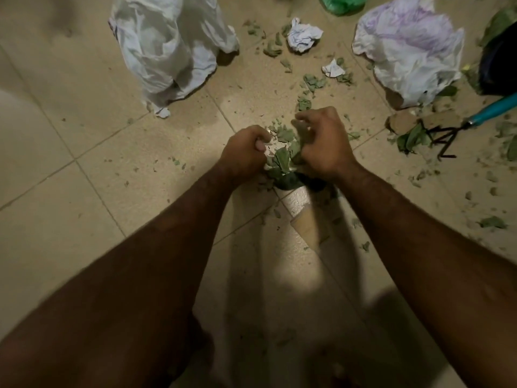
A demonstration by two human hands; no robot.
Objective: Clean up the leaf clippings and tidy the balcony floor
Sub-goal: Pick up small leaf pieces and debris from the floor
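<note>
With your left hand [246, 152] and right hand [321, 144] curled shut around the leaf clippings [282, 155] heaped on the tiled floor [140, 152], loose fragments could slip out between your fingers when you lift.

Bare forearms, no sleeves; left hand [242, 152], right hand [321, 144] ungloved.

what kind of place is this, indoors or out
Probably a tiled balcony or patio floor used for plant care; which one can't be told. Beige floor tiles are strewn with leaf clippings, a teal-handled hand rake lies nearby, and white plastic bags sit around.
</note>
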